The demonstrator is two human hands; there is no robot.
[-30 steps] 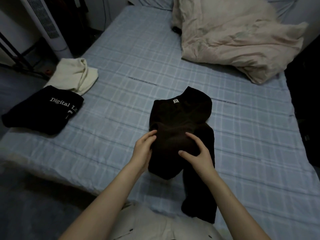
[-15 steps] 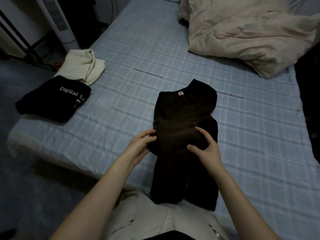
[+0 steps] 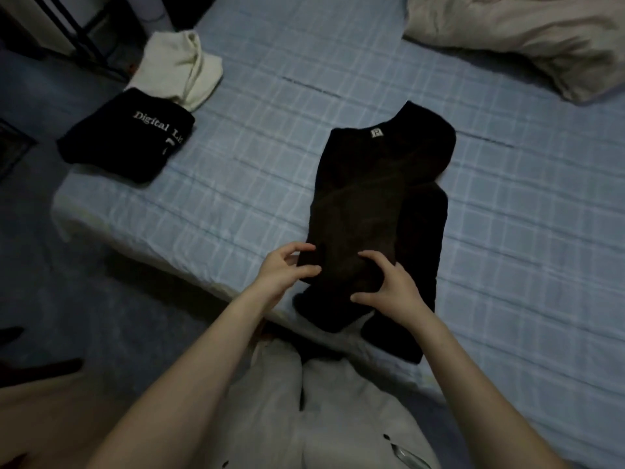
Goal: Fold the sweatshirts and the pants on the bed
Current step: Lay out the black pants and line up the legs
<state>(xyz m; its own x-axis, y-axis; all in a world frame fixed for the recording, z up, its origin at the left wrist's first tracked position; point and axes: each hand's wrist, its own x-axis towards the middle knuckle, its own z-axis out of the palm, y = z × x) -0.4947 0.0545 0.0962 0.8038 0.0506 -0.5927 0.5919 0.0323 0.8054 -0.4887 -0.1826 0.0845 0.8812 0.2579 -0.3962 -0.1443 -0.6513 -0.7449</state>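
Note:
A dark brown sweatshirt (image 3: 378, 198) lies lengthwise near the bed's front edge, collar and white label away from me, sides folded in. Its lower end is doubled up. My left hand (image 3: 282, 270) pinches the left side of that doubled end between thumb and fingers. My right hand (image 3: 392, 287) grips the same fold from the right, fingers curled over the cloth. A folded black sweatshirt with white lettering (image 3: 128, 140) and a folded cream garment (image 3: 179, 67) lie at the bed's near left corner.
The bed (image 3: 257, 147) has a light blue checked sheet. A crumpled beige duvet (image 3: 527, 38) fills the far right. Dark metal frame legs (image 3: 77, 38) stand on the floor left of the bed. My light trousers (image 3: 304, 418) touch the bed's front edge.
Both hands have slid toward me along the dark sweatshirt, down to its lower end near the bed edge. The view has tilted down and come closer.

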